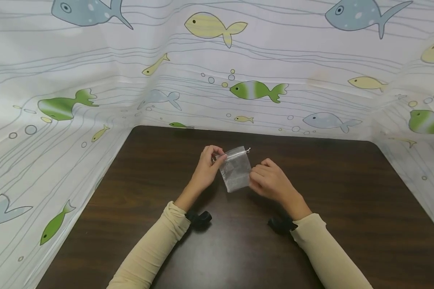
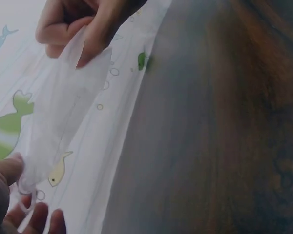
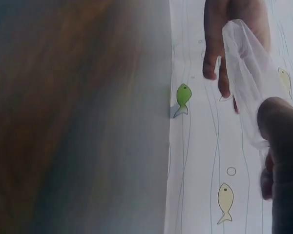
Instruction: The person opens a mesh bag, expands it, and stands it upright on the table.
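A small sheer white drawstring pouch (image 1: 238, 173) is stretched between both hands above the table. My left hand (image 1: 207, 165) pinches its upper left corner between thumb and fingers, beside the drawstring (image 1: 237, 154). Lower down on the opposite side, my right hand (image 1: 270, 180) grips the pouch's edge with curled fingers. In the left wrist view the pouch (image 2: 63, 109) looks thin and slack, with a cord loop (image 2: 33, 199) by the left fingers. From the right wrist, the pouch (image 3: 249, 73) appears see-through. Nothing inside it can be made out.
Beneath the hands is a dark brown wooden table (image 1: 235, 253). A white sheet with printed fish (image 1: 296, 52) stands as a wall along its back and sides. Black straps with small devices sit at both wrists, the left device (image 1: 200, 220) and the right device (image 1: 280, 225).
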Motion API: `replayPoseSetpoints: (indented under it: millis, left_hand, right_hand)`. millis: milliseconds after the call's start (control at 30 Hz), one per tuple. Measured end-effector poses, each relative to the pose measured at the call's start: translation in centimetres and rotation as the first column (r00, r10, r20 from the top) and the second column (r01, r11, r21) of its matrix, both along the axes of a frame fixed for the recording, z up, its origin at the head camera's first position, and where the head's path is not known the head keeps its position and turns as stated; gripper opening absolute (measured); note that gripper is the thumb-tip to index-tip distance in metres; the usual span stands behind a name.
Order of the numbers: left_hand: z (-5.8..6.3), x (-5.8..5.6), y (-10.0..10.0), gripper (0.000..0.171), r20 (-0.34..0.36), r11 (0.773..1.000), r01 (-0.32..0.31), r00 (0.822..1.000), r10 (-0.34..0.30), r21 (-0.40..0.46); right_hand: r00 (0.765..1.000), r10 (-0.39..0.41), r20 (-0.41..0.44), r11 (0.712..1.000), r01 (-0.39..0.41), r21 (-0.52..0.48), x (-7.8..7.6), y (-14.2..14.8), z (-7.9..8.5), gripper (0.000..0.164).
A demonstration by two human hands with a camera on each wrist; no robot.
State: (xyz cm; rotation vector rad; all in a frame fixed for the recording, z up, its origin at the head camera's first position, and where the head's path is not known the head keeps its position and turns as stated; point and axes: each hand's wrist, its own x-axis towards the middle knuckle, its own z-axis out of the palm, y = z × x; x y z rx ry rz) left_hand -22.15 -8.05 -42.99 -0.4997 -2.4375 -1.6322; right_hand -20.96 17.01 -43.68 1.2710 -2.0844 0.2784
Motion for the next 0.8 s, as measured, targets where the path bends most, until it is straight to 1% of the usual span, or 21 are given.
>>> replayPoseSetpoints:
  millis: [100, 167, 233, 267, 300, 400, 500, 533, 600, 667, 700, 800]
  left_hand:
    - [-0.1, 0.0, 0.1, 0.014, -0.08, 1.0, -0.018, 0.997, 0.02, 0.021]
    - [-0.1, 0.0, 0.2, 0.013, -0.142, 0.999, -0.035, 0.989, 0.04, 0.036]
    - [-0.1, 0.2, 0.3, 0.012, -0.217, 0.997, -0.053, 0.974, 0.065, 0.057]
    - [-0.1, 0.2, 0.4, 0.011, -0.261, 0.996, -0.059, 0.962, 0.074, 0.066]
    - [-0.1, 0.3, 0.5, 0.01, -0.31, 0.996, -0.063, 0.947, 0.082, 0.07]
    - [-0.3, 0.4, 0.9, 0.007, -0.437, 0.996, -0.064, 0.895, 0.085, 0.063]
    - [-0.6, 0.5, 1.3, 0.009, -0.518, 0.998, -0.053, 0.854, 0.057, 0.022]
    - [-0.8, 0.5, 1.5, 0.01, -0.531, 0.999, -0.048, 0.846, 0.044, 0.006]
    - [-0.9, 0.6, 1.7, 0.012, -0.546, 0.999, -0.029, 0.838, 0.012, -0.023]
    - [-0.9, 0.8, 1.8, 0.013, -0.547, 0.999, -0.008, 0.837, -0.021, -0.052]
    - [-0.9, 0.8, 1.8, 0.013, -0.544, 0.998, 0.004, 0.838, -0.037, -0.062]
    - [-0.7, 0.9, 1.6, 0.01, -0.514, 0.995, 0.032, 0.854, -0.078, -0.098]
  right_hand:
    - [0.996, 0.028, 0.081, 0.999, -0.03, 0.03, -0.3, 0.3, -0.1, 0.026]
    - [0.989, 0.039, 0.145, 0.999, -0.04, 0.006, -0.4, 0.6, -0.2, 0.031]
    - [0.984, 0.028, 0.174, 0.999, -0.02, -0.044, -0.4, 0.8, -0.2, 0.04]
    - [0.982, 0.009, 0.188, 0.997, 0.006, -0.077, -0.3, 0.9, 0.0, 0.044]
    - [0.98, -0.009, 0.2, 0.992, 0.034, -0.122, -0.2, 0.8, 0.1, 0.045]
    - [0.979, -0.054, 0.197, 0.968, 0.1, -0.229, -0.1, 0.5, 0.6, 0.041]
    - [0.983, -0.061, 0.17, 0.951, 0.109, -0.289, -0.3, 0.3, 0.7, 0.042]
    - [0.985, -0.063, 0.158, 0.951, 0.107, -0.291, -0.3, 0.2, 0.6, 0.042]
    - [0.99, -0.068, 0.125, 0.954, 0.101, -0.281, -0.4, 0.1, 0.6, 0.043]
    - [0.992, -0.072, 0.104, 0.961, 0.097, -0.26, -0.4, 0.0, 0.6, 0.042]
    - [0.992, -0.076, 0.105, 0.964, 0.1, -0.245, -0.4, -0.1, 0.6, 0.039]
    - [0.989, -0.084, 0.12, 0.973, 0.108, -0.203, -0.3, -0.2, 0.7, 0.029]
